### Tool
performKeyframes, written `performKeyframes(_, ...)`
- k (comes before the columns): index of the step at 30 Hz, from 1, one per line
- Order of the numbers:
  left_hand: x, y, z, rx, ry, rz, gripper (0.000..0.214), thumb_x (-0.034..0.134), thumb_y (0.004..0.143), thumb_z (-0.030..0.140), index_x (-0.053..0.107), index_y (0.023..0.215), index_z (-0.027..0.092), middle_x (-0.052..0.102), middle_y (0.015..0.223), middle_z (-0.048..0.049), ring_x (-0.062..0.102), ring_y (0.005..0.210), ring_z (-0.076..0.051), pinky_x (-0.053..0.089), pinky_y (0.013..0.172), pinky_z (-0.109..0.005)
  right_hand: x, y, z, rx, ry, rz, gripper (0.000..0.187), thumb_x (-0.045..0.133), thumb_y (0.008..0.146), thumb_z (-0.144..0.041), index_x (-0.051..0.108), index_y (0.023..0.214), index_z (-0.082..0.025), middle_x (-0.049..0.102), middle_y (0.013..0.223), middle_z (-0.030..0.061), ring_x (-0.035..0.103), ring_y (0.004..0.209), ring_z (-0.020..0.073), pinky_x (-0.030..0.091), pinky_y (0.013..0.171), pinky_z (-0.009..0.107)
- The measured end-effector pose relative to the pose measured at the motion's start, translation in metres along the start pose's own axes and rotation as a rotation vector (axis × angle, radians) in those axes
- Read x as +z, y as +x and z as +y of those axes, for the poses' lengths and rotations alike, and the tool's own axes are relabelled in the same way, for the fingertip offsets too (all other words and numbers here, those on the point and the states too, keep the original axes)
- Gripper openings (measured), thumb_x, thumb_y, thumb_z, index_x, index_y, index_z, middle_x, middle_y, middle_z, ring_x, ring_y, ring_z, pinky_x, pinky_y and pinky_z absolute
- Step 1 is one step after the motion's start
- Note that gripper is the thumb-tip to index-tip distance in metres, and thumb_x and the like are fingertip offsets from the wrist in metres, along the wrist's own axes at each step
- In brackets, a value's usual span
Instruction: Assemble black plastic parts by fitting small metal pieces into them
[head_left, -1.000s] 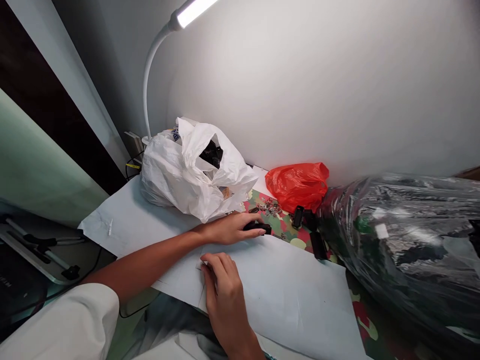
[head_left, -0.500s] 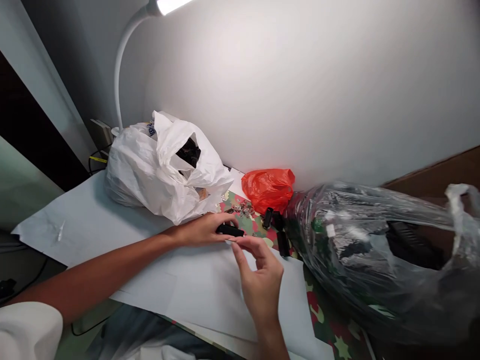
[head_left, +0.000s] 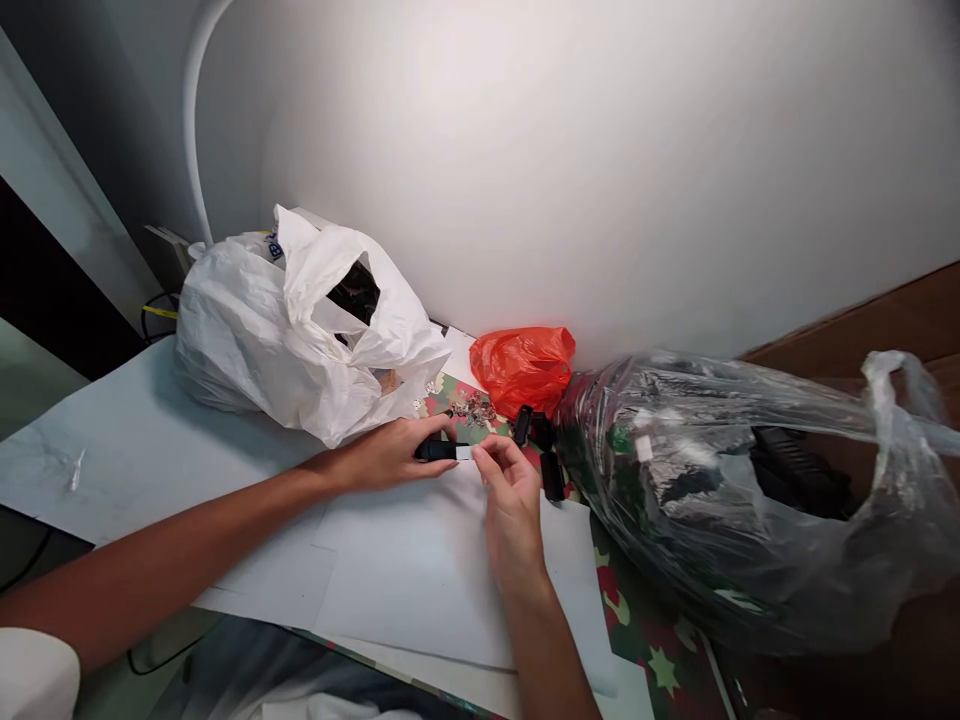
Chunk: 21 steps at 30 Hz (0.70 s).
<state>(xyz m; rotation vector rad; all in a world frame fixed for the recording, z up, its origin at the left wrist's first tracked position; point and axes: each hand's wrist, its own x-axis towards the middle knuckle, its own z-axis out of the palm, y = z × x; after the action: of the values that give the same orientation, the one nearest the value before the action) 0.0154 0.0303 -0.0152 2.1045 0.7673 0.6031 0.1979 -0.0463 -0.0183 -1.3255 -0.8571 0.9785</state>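
Note:
My left hand [head_left: 390, 455] is closed around a small black rectangular piece [head_left: 433, 450], thumb and fingers along its sides. At the piece's right end sits a pale, flat, shiny bit [head_left: 463, 453]. My right hand [head_left: 513, 505] pinches that pale bit between thumb and forefinger, against the black piece. Whether the bit is inserted or just touching, I cannot tell. Just beyond my hands lies a heap of tiny metal parts [head_left: 474, 408]. Right of the heap are several black pieces [head_left: 552, 477], similar in colour to the held one.
A white plastic bag [head_left: 247, 330] with black items stands at the left, under a lamp's curved neck [head_left: 192, 130]. A red bag [head_left: 521, 365] rests against the wall. A large clear bag [head_left: 675, 560] fills the right side. White paper [head_left: 412, 570] covers the camouflage-patterned tabletop [head_left: 626, 640].
The black piece now points toward my right hand, and the pale bit has come to its end. My hands are slightly higher in view. The camera has shifted a little right.

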Motion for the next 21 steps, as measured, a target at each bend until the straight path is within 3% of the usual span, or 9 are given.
performKeyframes(3,0.003,-0.001,0.001,0.017,0.063,0.006,0.018,0.067,0.095,0.033,0.064,0.108,0.021,0.071,0.090,-0.0001,0.066,0.073,-0.015,0.042,0.065,-0.024,0.004,-0.004,0.003,0.001,0.002,0.040,0.032,0.085,0.075,-0.048,0.069,0.083,-0.021,0.061,0.090,0.0007,0.053,0.085,0.0179,0.042,0.079,0.031)
performKeyframes(8,0.004,-0.002,0.004,0.054,0.152,-0.001,0.012,0.066,0.092,0.026,0.061,0.102,0.021,0.070,0.087,-0.0002,0.068,0.073,-0.017,0.042,0.063,-0.024,0.008,-0.008,0.006,0.011,0.015,-0.013,0.031,0.083,0.078,-0.048,0.068,0.084,-0.021,0.063,0.095,0.0018,0.058,0.090,0.0195,0.042,0.080,0.031)
performKeyframes(15,0.005,-0.002,0.002,0.097,0.220,-0.001,0.014,0.064,0.094,0.024,0.058,0.106,0.021,0.073,0.093,-0.0017,0.070,0.076,-0.018,0.043,0.064,-0.025,0.011,-0.012,0.011,0.055,0.014,-0.029,0.031,0.082,0.081,-0.049,0.070,0.088,-0.021,0.065,0.098,0.0016,0.054,0.080,0.0157,0.042,0.078,0.031)
performKeyframes(21,0.007,-0.002,0.000,0.110,0.270,0.011,0.012,0.064,0.094,0.026,0.056,0.102,0.022,0.071,0.089,-0.0006,0.068,0.073,-0.018,0.042,0.063,-0.026,0.014,-0.015,0.007,0.088,0.100,-0.034,0.028,0.083,0.080,-0.046,0.068,0.085,-0.022,0.065,0.096,0.0012,0.060,0.088,0.0175,0.047,0.084,0.031)
